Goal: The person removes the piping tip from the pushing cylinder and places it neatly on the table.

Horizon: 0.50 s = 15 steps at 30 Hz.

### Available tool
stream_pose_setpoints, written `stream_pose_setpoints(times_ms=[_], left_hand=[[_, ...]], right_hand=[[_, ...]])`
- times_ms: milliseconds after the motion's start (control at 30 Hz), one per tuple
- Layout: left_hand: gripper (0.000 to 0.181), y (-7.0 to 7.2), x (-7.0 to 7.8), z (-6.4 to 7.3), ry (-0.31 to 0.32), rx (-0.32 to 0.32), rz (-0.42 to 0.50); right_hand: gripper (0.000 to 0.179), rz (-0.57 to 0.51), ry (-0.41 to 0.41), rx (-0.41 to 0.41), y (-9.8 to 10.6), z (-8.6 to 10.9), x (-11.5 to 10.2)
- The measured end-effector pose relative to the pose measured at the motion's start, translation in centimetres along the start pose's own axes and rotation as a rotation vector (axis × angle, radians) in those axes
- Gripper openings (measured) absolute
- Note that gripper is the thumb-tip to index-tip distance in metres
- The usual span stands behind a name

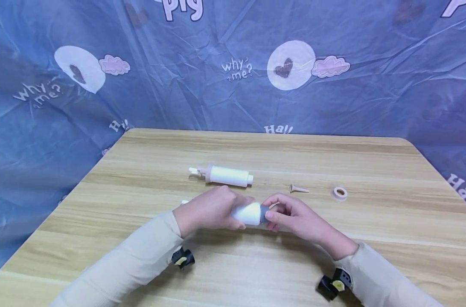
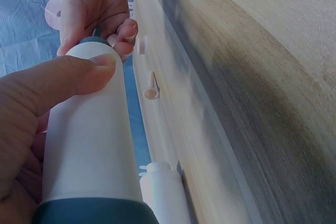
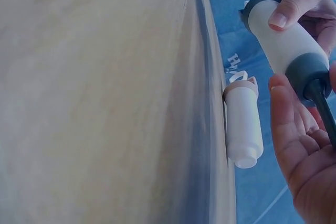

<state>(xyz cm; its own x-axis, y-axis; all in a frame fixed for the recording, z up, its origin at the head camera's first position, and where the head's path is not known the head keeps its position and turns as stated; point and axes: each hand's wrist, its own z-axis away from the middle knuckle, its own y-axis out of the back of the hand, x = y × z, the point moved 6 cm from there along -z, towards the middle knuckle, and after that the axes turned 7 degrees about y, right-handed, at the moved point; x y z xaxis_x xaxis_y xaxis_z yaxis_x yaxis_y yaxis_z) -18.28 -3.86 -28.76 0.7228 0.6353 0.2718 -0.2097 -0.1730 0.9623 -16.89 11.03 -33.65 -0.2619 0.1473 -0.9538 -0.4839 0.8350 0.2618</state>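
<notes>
Lying inside the curled left hand (image 1: 214,208), the white bottle (image 1: 250,214) points rightward; the right hand (image 1: 296,216) pinches its dark nozzle cap (image 3: 304,72).

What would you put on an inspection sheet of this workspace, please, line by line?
Surface: light wood-grain table.
Job's things: white bottle with a dark cap and a thin dark nozzle, held between both hands.
Clutter: beyond the hands, a second white bottle with a pinkish collar, lying on its side; a small pink funnel-shaped piece; a pink ring.
Grippers: left hand grips the bottle's body; right hand has thumb and fingers around the dark cap.
Cables: nothing seen.
Surroundings: blue printed sheet behind the table and along its sides; black device at each wrist.
</notes>
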Motion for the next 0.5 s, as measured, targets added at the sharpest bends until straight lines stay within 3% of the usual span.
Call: stream_pose_setpoints(times_ms=[500], left_hand=[[0.056,0.09,0.2,0.11,-0.01,0.005,0.002]], right_hand=[[0.038,0.182,0.028,0.09,0.54,0.11,-0.39]])
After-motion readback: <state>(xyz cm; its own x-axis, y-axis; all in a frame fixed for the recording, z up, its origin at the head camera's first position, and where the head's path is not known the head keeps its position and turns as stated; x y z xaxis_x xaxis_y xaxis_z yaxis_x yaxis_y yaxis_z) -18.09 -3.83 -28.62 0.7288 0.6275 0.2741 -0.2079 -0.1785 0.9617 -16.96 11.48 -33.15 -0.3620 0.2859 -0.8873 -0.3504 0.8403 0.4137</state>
